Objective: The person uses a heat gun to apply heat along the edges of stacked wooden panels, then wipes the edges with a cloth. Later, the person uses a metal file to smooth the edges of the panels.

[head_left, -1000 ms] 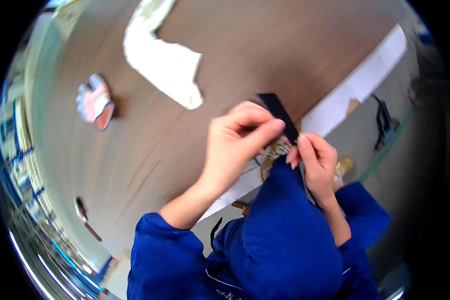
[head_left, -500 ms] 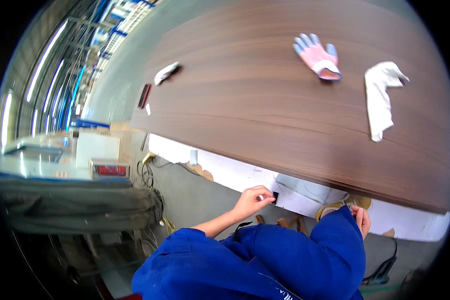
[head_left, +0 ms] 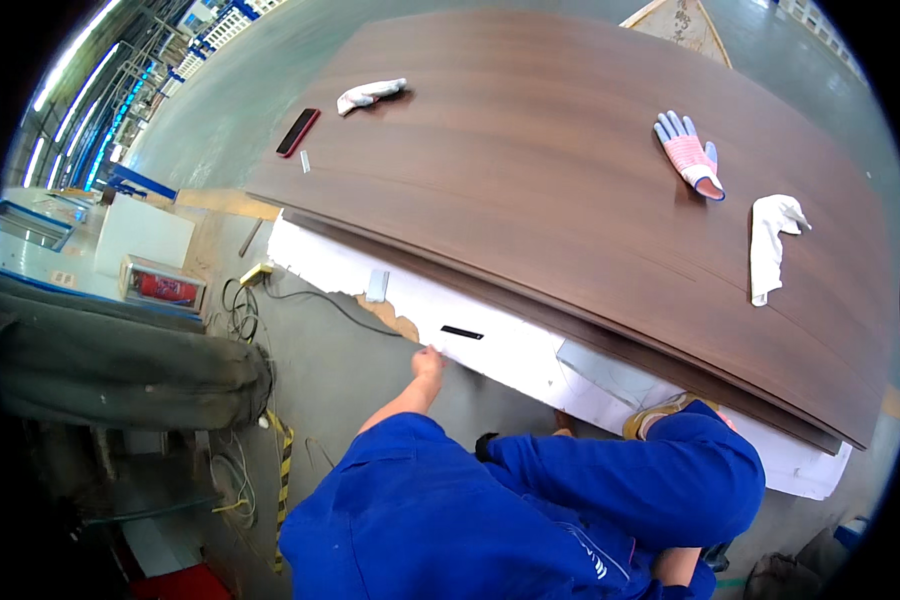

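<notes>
My left hand (head_left: 428, 362) is closed at the near edge of a white sheet (head_left: 530, 374) below the table edge. Anything inside its fingers is hidden. A short black flat strip (head_left: 461, 333) lies on the sheet just beyond this hand, apart from it. My right forearm (head_left: 677, 566) shows beside my blue-clad leg; the leg hides nearly all of my right hand, so its fingers cannot be read. My shoe (head_left: 650, 418) rests on the sheet near a pale grey panel (head_left: 610, 374).
The large brown tabletop (head_left: 530, 180) carries a pink-and-grey glove (head_left: 690, 157), white gloves (head_left: 767, 250), another crumpled glove (head_left: 370, 94) and a red-edged phone (head_left: 298, 132). Cables (head_left: 325, 297) run across the floor at left, near a dark covered roll (head_left: 130, 350).
My left hand has moved left, away from the black strip, which now shows whole on the sheet. My right hand has gone mostly behind my leg. The view has shifted.
</notes>
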Available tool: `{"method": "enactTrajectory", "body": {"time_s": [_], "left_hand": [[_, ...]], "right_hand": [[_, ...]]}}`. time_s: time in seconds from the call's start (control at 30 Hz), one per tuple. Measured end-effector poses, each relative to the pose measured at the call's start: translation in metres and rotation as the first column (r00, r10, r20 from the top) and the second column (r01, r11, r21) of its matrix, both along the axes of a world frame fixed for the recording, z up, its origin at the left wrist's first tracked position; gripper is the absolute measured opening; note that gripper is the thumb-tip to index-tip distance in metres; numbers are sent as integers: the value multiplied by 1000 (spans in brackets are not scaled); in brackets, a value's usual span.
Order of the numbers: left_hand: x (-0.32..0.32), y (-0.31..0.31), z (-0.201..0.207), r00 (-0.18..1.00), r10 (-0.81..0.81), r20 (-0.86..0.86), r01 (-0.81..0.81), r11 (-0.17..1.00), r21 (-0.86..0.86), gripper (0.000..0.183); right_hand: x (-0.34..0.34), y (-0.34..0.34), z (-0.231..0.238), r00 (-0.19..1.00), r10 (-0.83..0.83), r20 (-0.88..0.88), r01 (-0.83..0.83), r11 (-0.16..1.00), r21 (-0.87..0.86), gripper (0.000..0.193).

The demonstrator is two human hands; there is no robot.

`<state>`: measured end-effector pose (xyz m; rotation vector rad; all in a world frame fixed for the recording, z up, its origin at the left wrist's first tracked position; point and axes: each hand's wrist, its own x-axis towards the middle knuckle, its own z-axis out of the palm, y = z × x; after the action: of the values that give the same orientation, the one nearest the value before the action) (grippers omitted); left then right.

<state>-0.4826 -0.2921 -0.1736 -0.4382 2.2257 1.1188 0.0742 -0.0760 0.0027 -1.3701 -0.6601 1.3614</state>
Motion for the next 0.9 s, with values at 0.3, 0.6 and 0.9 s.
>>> {"method": "enactTrajectory", "body": {"time_s": [0.3,0.6,0.9], "left_hand": [[-247,96,178,211,-71,-975,289,957,-8,26],[-377,164,183,432,-713,-553,205,675,-709,86],[-354,169,187,295,-745,-599,332,667,-667,77]], "right_hand": [[11,2,10,888,406,-214,-428,902,-62,58],[3,9,20,895,405,-185,-431,894,-126,60],[0,3,23,915,363,-175,-389,907,-158,60]]}}
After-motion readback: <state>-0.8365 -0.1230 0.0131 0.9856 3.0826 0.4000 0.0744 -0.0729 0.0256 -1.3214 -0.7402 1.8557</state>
